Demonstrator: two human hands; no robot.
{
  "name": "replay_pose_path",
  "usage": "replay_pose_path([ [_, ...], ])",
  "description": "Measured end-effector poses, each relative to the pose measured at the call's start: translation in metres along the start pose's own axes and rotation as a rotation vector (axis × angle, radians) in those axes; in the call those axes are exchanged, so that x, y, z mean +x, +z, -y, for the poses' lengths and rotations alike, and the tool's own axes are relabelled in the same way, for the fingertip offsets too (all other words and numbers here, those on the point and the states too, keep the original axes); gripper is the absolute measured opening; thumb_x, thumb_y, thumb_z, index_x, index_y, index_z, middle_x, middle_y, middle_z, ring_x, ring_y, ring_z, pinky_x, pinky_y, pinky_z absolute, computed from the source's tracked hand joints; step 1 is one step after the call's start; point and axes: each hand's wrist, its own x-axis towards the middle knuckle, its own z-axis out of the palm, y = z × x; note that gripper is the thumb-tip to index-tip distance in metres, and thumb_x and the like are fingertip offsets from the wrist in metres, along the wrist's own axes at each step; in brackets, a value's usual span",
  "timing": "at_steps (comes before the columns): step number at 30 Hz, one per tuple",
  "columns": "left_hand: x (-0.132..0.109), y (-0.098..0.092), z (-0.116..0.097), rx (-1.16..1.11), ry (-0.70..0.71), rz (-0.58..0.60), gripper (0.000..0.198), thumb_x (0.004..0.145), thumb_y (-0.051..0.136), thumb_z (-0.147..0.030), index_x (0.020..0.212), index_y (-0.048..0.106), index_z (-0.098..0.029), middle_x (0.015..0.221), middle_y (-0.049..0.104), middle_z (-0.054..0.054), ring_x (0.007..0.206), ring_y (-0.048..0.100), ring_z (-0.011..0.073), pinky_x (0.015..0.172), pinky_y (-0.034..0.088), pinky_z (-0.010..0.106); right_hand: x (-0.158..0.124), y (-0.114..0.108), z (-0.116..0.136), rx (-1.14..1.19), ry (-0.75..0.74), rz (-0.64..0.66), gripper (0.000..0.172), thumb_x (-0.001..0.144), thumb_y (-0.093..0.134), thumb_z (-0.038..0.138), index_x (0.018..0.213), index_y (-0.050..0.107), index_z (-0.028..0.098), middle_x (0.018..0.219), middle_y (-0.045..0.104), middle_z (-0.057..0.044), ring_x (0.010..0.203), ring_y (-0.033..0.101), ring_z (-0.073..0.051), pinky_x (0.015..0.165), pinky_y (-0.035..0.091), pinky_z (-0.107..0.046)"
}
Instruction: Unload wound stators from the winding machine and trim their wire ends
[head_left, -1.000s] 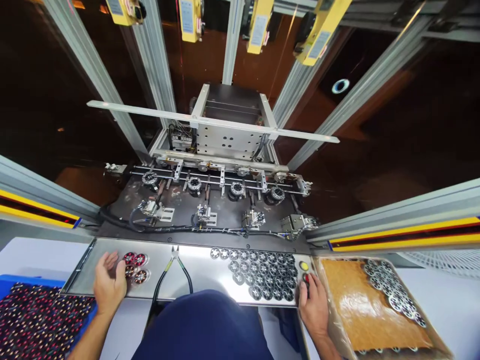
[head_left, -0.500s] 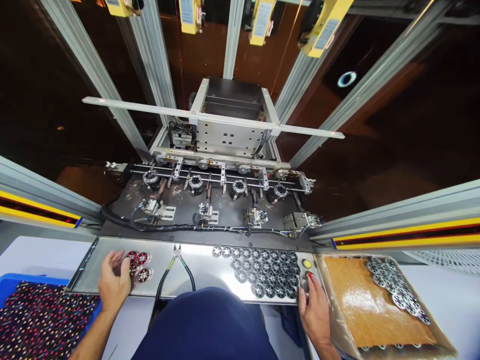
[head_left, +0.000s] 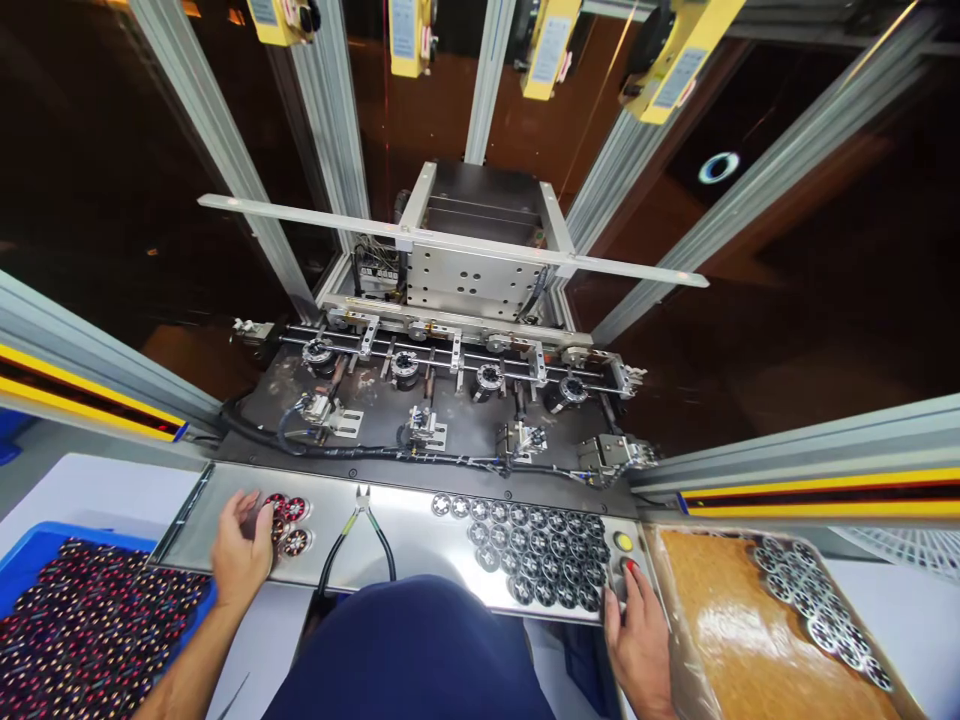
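My left hand [head_left: 241, 548] rests at the left end of a metal tray [head_left: 420, 560], fingers curved and apart, next to a small group of red-wound motor stators [head_left: 297, 508]. The thumb partly covers the nearest ones, and I see nothing held. At the tray's right end my right hand [head_left: 637, 635] lies on a small button panel, a fingertip at the red button [head_left: 631, 566]. Just above it is a yellow button [head_left: 622, 541]. Several rows of bare stator cores [head_left: 536, 550] lie beside that panel. Cutting pliers [head_left: 363, 503] with spread handles lie between the two groups.
Behind the tray stands a winding machine with several spindles [head_left: 406, 370] and a long crossbar [head_left: 480, 246]. A blue bin [head_left: 30, 560] full of wound stators is at left. A plastic-lined box [head_left: 720, 620] with stator cores is at right. Yellow-striped bars [head_left: 817, 493] flank the machine.
The whole view has shifted slightly, so the scene sits further right and a little lower. Both hands keep their places, the right fingertip still at the red button.
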Motion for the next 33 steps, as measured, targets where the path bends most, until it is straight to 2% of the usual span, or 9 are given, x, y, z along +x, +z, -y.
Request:
replay_pose_path([
  [9,-0.001,0.001,0.0,-0.009,-0.018,-0.004,0.064,0.085,0.049,-0.056,0.134,0.044,-0.014,0.12,0.065,0.018,0.113,0.062,0.0314,0.104,0.044,0.052,0.013,-0.001,-0.028,-0.038,0.044,0.017,0.055,0.093,0.034,0.05,0.122,0.057,0.01,0.118,0.061,-0.021,0.121,0.055,-0.04,0.097,0.05,-0.055],
  [15,-0.001,0.003,0.0,-0.03,-0.028,-0.013,0.067,0.084,0.05,-0.058,0.134,0.044,-0.013,0.119,0.066,0.019,0.114,0.062,0.0326,0.104,0.044,0.052,0.013,0.001,-0.057,-0.043,0.004,0.052,0.049,0.09,0.033,0.047,0.107,0.066,0.014,0.111,0.07,-0.017,0.109,0.065,-0.038,0.09,0.056,-0.052],
  [17,-0.002,0.004,0.001,-0.047,-0.035,-0.017,0.067,0.084,0.05,-0.058,0.134,0.044,-0.013,0.12,0.065,0.019,0.114,0.061,0.0325,0.104,0.044,0.052,0.026,-0.005,-0.058,-0.036,-0.02,0.075,0.048,0.089,0.036,0.05,0.102,0.068,0.016,0.106,0.072,-0.015,0.099,0.07,-0.036,0.082,0.059,-0.05],
  [19,-0.002,0.004,0.003,-0.067,-0.044,-0.018,0.066,0.085,0.05,-0.057,0.134,0.044,-0.014,0.121,0.065,0.019,0.115,0.061,0.032,0.104,0.043,0.052,0.055,-0.014,-0.042,-0.03,-0.029,0.055,0.047,0.089,0.037,0.052,0.099,0.068,0.017,0.1,0.074,-0.015,0.09,0.072,-0.035,0.077,0.06,-0.048],
  [21,-0.002,0.004,0.004,-0.09,-0.052,-0.014,0.065,0.085,0.05,-0.056,0.133,0.044,-0.014,0.121,0.065,0.018,0.115,0.061,0.0313,0.105,0.043,0.051,0.098,-0.026,-0.004,0.006,-0.042,-0.028,0.046,0.091,0.039,0.051,0.104,0.068,0.017,0.099,0.074,-0.014,0.089,0.072,-0.033,0.079,0.059,-0.046],
  [23,-0.002,0.003,0.003,-0.113,-0.061,-0.013,0.063,0.085,0.05,-0.056,0.133,0.045,-0.015,0.119,0.066,0.017,0.113,0.062,0.0302,0.105,0.044,0.05,0.149,-0.041,0.055,0.119,-0.143,-0.111,0.038,0.093,0.047,0.043,0.112,0.065,0.016,0.103,0.073,-0.014,0.091,0.071,-0.029,0.083,0.058,-0.043],
  [27,-0.002,-0.007,-0.003,-0.152,-0.077,-0.023,0.059,0.086,0.049,-0.056,0.129,0.049,-0.016,0.112,0.069,0.015,0.103,0.067,0.0283,0.099,0.049,0.048,0.238,-0.071,0.193,0.441,-0.624,-0.184,0.03,0.088,0.061,0.019,0.118,0.062,0.016,0.103,0.073,-0.011,0.095,0.069,-0.022,0.09,0.055,-0.036],
  [30,-0.01,-0.021,-0.008,-0.168,-0.081,-0.043,0.053,0.086,0.05,-0.055,0.122,0.055,-0.017,0.111,0.071,0.014,0.099,0.068,0.0278,0.097,0.05,0.047,0.286,-0.074,0.281,0.545,-0.886,-0.027,0.029,0.091,0.058,0.019,0.119,0.061,0.013,0.101,0.073,-0.012,0.093,0.068,-0.019,0.085,0.056,-0.032],
  [33,-0.024,-0.038,-0.009,-0.167,-0.094,-0.089,0.049,0.086,0.052,-0.053,0.119,0.058,-0.018,0.11,0.071,0.014,0.1,0.067,0.0282,0.099,0.049,0.048,0.329,-0.041,0.353,0.434,-1.045,0.219,0.027,0.095,0.053,0.027,0.116,0.063,0.014,0.107,0.071,-0.012,0.098,0.066,-0.02,0.088,0.054,-0.032],
])
